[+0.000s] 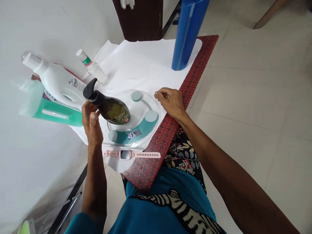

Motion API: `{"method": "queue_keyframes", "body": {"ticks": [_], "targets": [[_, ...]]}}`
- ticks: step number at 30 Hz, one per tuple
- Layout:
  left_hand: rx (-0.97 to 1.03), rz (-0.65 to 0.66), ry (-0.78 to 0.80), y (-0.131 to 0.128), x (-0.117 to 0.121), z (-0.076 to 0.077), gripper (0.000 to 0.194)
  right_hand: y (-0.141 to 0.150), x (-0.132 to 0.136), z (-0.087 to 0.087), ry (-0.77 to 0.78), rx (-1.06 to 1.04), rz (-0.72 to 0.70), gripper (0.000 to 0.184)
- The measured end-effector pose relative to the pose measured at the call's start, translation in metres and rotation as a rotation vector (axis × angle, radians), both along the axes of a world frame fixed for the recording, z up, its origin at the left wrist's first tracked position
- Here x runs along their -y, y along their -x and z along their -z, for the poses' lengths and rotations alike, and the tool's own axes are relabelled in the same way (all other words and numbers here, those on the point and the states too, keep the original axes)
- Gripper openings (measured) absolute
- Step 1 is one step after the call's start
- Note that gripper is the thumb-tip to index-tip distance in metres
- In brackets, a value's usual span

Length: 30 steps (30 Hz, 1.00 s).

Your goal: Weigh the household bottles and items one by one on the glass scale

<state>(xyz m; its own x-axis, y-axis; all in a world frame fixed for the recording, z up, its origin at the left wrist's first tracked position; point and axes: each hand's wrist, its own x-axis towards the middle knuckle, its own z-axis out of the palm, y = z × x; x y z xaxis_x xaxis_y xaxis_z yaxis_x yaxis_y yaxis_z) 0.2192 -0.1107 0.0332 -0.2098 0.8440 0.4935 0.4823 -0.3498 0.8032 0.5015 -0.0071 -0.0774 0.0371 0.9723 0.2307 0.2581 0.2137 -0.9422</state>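
A dark pump bottle [113,110] with a black pump head stands on the round glass scale [148,128], whose display [134,134] is lit with digits. Close beside the bottle's left side is my left hand [92,122], thumb apart from loosely bent fingers that are partly hidden; it does not appear to grip the bottle. Over the table edge at the scale's right, my right hand [172,101] is closed with curled fingers and no visible object. A pink-strapped smartwatch [125,154] lies in front of the scale.
Along the left wall stand a green bottle [57,110], a white detergent bottle [63,83] and a clear bottle with a white cap [94,68]. A tall blue cylinder [186,39] stands at the far right of the white cloth [143,58], near the table's red patterned edge [203,65].
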Motion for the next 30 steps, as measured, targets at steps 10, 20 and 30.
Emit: {"method": "queue_keyframes", "body": {"ticks": [10, 20, 30], "targets": [[0.087, -0.083, 0.047, 0.014, 0.011, 0.018, 0.076, -0.001, -0.002, 0.006, 0.0, 0.024, 0.013, 0.024], [-0.074, -0.034, 0.149, 0.002, 0.006, 0.035, 0.077, -0.001, -0.003, 0.01, -0.003, 0.019, 0.017, 0.026], [-0.034, -0.115, 0.32, -0.02, 0.001, 0.047, 0.049, -0.002, -0.003, 0.01, 0.006, -0.005, 0.013, 0.029]]}}
